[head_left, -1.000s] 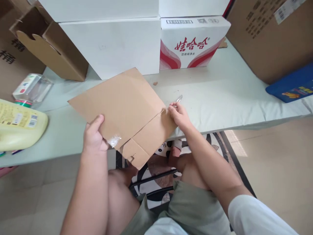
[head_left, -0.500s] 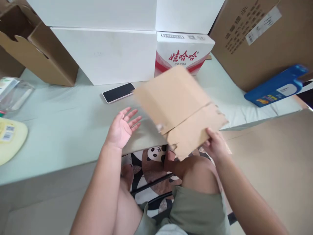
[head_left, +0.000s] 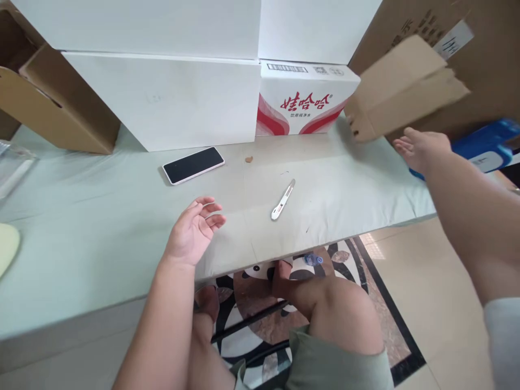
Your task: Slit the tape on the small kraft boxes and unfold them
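A flattened piece of brown cardboard (head_left: 400, 89), slightly blurred, is tilted in front of the large carton on the right. Just below its lower edge is my right hand (head_left: 422, 149), fingers loosely stretched and seemingly not gripping it. Over the front of the table, my left hand (head_left: 193, 230) is empty, palm turned inward with fingers apart and lightly bent. A white utility knife (head_left: 283, 200) lies on the tablecloth between my hands. Behind my left hand rests a phone (head_left: 194, 165) with a dark screen.
White boxes (head_left: 162, 103) line the back, beside a red-and-white carton (head_left: 304, 100). A large brown carton (head_left: 487, 70) and a blue bottle (head_left: 487, 142) are at right. An open brown box (head_left: 69, 103) stands left, near a clear container (head_left: 14, 168). A small brown scrap (head_left: 249, 159) lies mid-table.
My right hand and the cardboard have moved right and away from me, and the fingers have loosened from it. The utility knife has come into view. My left hand has shifted slightly.
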A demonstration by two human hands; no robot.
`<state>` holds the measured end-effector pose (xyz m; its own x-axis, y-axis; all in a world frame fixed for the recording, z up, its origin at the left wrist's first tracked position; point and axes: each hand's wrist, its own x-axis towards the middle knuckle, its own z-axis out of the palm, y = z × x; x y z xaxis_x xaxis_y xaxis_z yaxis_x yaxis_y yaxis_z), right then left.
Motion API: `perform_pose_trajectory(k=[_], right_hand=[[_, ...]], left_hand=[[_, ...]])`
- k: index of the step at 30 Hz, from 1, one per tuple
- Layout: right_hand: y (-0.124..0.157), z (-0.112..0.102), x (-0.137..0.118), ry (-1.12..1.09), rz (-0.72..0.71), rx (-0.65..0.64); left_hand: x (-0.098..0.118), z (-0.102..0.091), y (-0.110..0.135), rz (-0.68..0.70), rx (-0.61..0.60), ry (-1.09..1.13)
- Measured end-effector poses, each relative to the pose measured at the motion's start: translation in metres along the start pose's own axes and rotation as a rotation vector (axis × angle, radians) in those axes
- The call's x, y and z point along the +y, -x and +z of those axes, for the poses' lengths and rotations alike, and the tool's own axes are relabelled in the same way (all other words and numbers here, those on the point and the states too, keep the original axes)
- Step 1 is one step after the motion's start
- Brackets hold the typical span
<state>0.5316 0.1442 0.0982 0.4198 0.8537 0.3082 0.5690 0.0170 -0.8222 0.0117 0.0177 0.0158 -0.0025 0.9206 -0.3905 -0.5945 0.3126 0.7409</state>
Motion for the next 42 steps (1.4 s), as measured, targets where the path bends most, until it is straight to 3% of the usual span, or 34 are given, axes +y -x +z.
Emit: perform_pose_trajectory(k=[3, 7, 11, 15, 18, 23, 27, 30, 32, 35, 37, 42], right_hand=[[-0.008, 0.043, 0.002, -0.061, 0.219, -0.12], [0.041, 0.083, -0.003, -0.073, 0.414, -0.296], [0.081, 0.106, -0.036, -0.048, 0.496, -0.403], [0.104, 0.136, -0.091, -0.015, 0.41, -0.512], [0.125, 0.175, -0.137, 0.046, 0.28, -0.643], [0.17, 0.272, -0.211, 0.071, 0.015, -0.841], [0.203, 0.354, -0.272, 0.148, -0.292, -0.994], [0.219, 0.407, -0.322, 0.184, -0.489, -0.986], [0.224, 0.434, -0.355, 0.157, -0.515, -0.931], [0.229, 0.459, -0.392, 0.08, -0.405, -0.926], [0.229, 0.466, -0.405, 0.095, -0.32, -0.942], [0.224, 0.465, -0.392, 0.125, -0.349, -0.918]], left_hand=[[0.004, -0.004, -0.001, -0.003, 0.004, 0.0], [0.012, -0.01, 0.001, 0.026, 0.006, 0.04], [0.02, -0.017, 0.011, 0.047, -0.004, 0.105], [0.028, -0.027, 0.027, 0.101, -0.005, 0.18], [0.036, -0.039, 0.04, 0.16, 0.003, 0.256], [0.052, -0.059, 0.056, 0.223, 0.031, 0.376], [0.061, -0.072, 0.063, 0.231, 0.053, 0.455], [0.065, -0.079, 0.063, 0.224, 0.066, 0.491], [0.067, -0.081, 0.062, 0.227, 0.068, 0.504], [0.07, -0.083, 0.061, 0.197, 0.077, 0.549], [0.073, -0.084, 0.061, 0.151, 0.092, 0.589], [0.077, -0.086, 0.063, 0.139, 0.147, 0.631]])
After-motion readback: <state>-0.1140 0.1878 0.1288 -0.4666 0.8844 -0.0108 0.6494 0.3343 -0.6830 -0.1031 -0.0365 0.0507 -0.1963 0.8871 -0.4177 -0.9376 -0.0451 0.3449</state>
